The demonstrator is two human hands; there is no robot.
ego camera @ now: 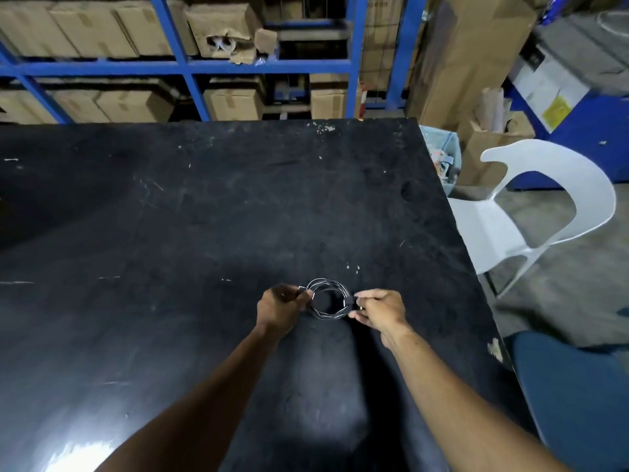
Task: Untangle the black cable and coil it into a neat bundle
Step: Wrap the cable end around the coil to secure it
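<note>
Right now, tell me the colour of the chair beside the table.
White: the chair shows best in the head view, right of the black table.

The wide black table top [204, 216] looks hard and smooth with a dull sheen, scuffed by pale scratches and chipped white along its far and right edges. The thin black coiled cable [328, 299] has a glossy jacket that catches light in bright streaks. The moulded white plastic chair [531, 212] is smooth and semi-matt. The brown cardboard boxes [129, 28] are matt paperboard, some torn. The blue-painted metal shelving frame [183, 66] looks smooth.
</note>
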